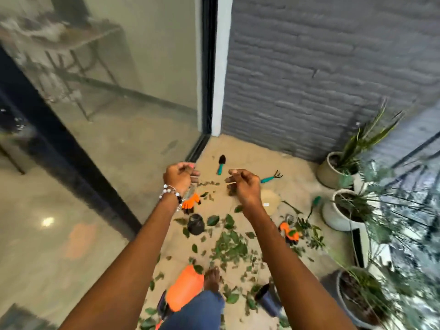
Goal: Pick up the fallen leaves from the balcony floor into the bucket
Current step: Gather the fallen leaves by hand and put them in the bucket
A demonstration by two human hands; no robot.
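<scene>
We judge the gathering not yet begun: our left hand (180,175) and right hand (242,184) hang apart, loosely curled and empty, above leaves (229,247) strewn at six o'clock; we cannot see any bucket.

No text, label, brand, number or sign can be read anywhere in view

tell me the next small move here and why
Probably bend down and reach both hands to the thick heap of leaves on the floor ahead of the bare foot. The left hand and right hand hang raised with loosely curled fingers, seemingly holding nothing, and the leaves lie scattered, none gathered. No bucket can be clearly made out.
</scene>
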